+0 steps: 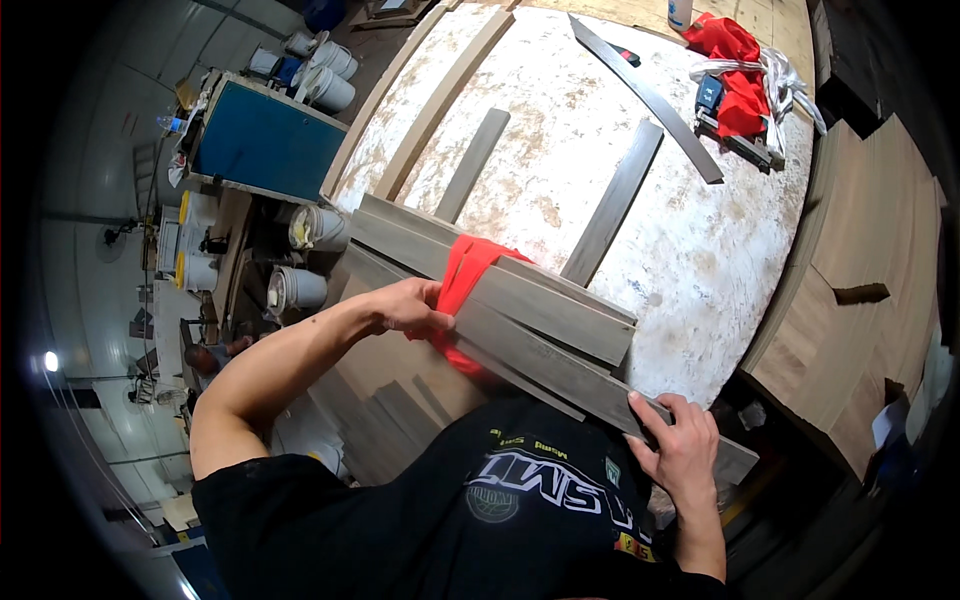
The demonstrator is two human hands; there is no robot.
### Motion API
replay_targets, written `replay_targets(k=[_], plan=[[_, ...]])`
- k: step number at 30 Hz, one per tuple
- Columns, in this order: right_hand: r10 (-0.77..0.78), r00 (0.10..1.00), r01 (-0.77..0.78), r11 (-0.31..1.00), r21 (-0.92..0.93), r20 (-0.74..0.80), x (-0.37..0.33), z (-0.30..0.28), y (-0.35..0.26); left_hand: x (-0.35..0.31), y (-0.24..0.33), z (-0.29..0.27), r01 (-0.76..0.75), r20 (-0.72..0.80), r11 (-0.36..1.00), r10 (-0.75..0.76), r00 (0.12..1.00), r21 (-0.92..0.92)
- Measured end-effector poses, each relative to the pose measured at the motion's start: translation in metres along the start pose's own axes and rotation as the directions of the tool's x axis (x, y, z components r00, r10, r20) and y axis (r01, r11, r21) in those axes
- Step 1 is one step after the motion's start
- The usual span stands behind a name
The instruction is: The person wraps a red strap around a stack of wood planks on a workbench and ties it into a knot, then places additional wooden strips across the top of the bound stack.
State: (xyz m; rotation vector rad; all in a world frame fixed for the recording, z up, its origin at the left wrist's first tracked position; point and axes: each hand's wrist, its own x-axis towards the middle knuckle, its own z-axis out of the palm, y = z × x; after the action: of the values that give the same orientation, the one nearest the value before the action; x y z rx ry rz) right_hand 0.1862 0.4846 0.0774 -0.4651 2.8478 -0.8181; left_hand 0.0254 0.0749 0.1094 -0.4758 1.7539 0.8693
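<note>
Several long grey wooden boards (570, 325) lie stacked in a slanting bundle across the near edge of the worktable, close to my body. A red cloth strip (463, 275) wraps around the bundle left of its middle and hangs down on the near side. My left hand (413, 306) is closed on this strip at the near side of the boards, its fingertips partly hidden. Toward the bundle's right end, my right hand (682, 443) grips a lower grey board (597, 380) by its edges, thumb and fingers bent around it. Some board ends stick out unevenly there.
On the white-stained worktable (540, 160) lie two loose grey strips (615, 200) and a long thin dark strip (650, 100). A tool (735, 145) sits by red cloth (738, 70). Wooden panels (850, 270) stand right; buckets (318, 228) and a person (205, 358) are left.
</note>
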Motion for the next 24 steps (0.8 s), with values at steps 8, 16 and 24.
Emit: replay_targets(k=[8, 16, 24], plan=[[0.013, 0.999, -0.013, 1.000, -0.002, 0.039, 0.005, -0.002, -0.001, 0.005, 0.009, -0.021, 0.052, 0.206, 0.998, -0.057, 0.977, 0.033], [-0.007, 0.998, 0.006, 1.000, 0.020, 0.060, 0.015, 0.000, -0.004, -0.005, 0.024, -0.023, 0.037, 0.108, 0.905, -0.091, 0.990, 0.424], [-0.061, 0.997, 0.062, 0.998, -0.020, 0.036, 0.029, -0.004, -0.003, -0.016, -0.015, 0.009, -0.171, -0.295, 0.964, 0.228, 0.928, 0.205]])
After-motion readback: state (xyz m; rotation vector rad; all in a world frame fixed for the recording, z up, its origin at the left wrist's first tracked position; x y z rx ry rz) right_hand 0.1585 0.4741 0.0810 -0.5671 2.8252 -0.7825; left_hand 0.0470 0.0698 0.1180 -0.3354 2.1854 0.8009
